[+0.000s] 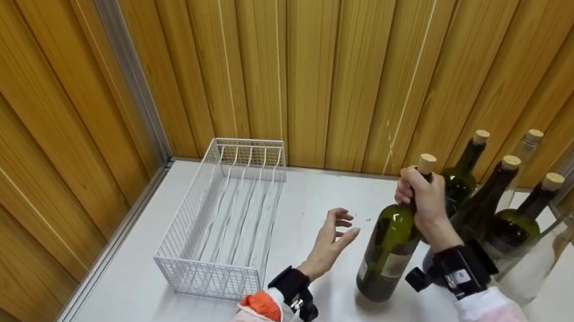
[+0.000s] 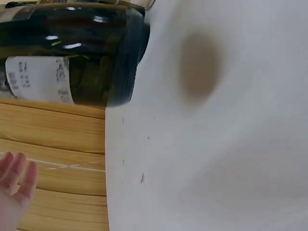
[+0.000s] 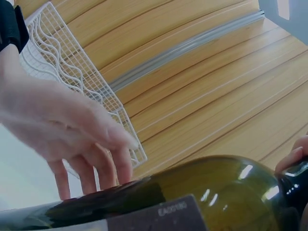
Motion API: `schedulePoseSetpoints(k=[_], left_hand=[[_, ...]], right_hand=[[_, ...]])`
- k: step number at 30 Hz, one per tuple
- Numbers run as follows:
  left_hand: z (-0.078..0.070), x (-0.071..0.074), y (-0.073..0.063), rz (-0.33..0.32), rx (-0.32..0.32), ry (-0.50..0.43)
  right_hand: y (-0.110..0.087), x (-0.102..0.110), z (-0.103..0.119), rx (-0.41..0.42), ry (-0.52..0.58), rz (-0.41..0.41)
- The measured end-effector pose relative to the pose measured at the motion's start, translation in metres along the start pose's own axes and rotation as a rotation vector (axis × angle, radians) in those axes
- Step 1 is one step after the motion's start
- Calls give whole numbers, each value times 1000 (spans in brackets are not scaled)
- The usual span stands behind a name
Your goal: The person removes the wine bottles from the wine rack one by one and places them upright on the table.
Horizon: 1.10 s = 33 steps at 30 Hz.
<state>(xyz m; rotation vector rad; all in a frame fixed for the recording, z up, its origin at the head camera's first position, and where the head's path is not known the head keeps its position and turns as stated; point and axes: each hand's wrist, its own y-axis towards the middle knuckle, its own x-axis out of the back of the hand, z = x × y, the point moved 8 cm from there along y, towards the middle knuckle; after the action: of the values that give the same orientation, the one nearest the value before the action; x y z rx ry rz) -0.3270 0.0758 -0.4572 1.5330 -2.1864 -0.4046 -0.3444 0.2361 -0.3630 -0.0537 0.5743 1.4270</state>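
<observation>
By its neck, just under the cork, my right hand (image 1: pixel 426 200) grips a green wine bottle (image 1: pixel 388 257). The bottle hangs nearly upright, its base apart from the dark shadow (image 2: pixel 199 70) on the white table. My left hand (image 1: pixel 330 244) is to the left of that bottle, fingers loosely bent and holding nothing. In the left wrist view the bottle's pale label (image 2: pixel 38 79) faces the camera. The right wrist view has the left hand (image 3: pixel 72 125) beside the bottle's body (image 3: pixel 216 192), overlapping its edge.
A white wire basket (image 1: pixel 204 280) with wavy rods stands at the table's left. Several corked bottles stand close together on the right, including a dark one (image 1: pixel 483 198) and a clear one (image 1: pixel 535 269). Wood-patterned panels (image 1: pixel 359 69) wall in the back and sides.
</observation>
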Motion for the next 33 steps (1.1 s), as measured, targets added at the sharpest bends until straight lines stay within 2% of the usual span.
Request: schedulePoseSetpoints(k=[8, 11, 15, 17, 21, 25, 29, 33], left_hand=[[4, 14, 0, -43, -27, 81], [21, 14, -1, -41, -27, 112], [47, 12, -1, -30, 5, 153], [52, 11, -2, -20, 29, 170], [57, 9, -6, 28, 73, 178], [58, 8, -10, 70, 96, 275], [59, 10, -11, 59, 112, 376], [60, 11, -11, 48, 113, 394]], right_hand=[[-16, 28, 15, 48, -11, -29], [-22, 40, 23, 83, 2, -39], [-30, 56, 33, 131, 18, -62], [-33, 65, 36, 142, 23, -77], [-41, 80, 41, 155, 25, -96], [-48, 93, 46, 185, 13, -81], [-54, 104, 49, 200, 6, -79], [-57, 114, 51, 208, 19, -91]])
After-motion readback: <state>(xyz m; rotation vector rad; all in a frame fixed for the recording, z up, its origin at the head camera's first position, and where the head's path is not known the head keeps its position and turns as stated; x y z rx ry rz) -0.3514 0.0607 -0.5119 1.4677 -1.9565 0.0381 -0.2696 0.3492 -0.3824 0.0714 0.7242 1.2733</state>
